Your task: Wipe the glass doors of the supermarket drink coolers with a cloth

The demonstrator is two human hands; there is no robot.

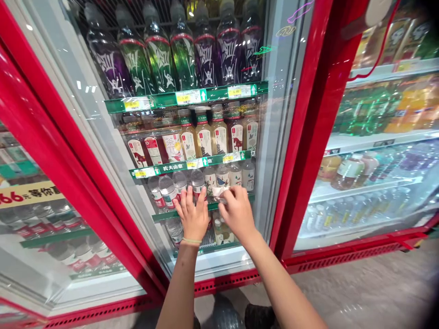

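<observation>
My left hand has its fingers spread against the glass door of a red-framed drinks fridge, with a thin band round its wrist. Beside it on the right, my right hand pinches a crumpled white tissue at the glass. Behind the door, water bottles and pale-labelled bottles stand on the shelf level with my hands. Part of the tissue is hidden by my fingers.
Tea bottles and purple and green drink bottles fill higher shelves. A red door frame rises on the left. To the right stands another lit fridge with orange drinks. Grey floor lies below.
</observation>
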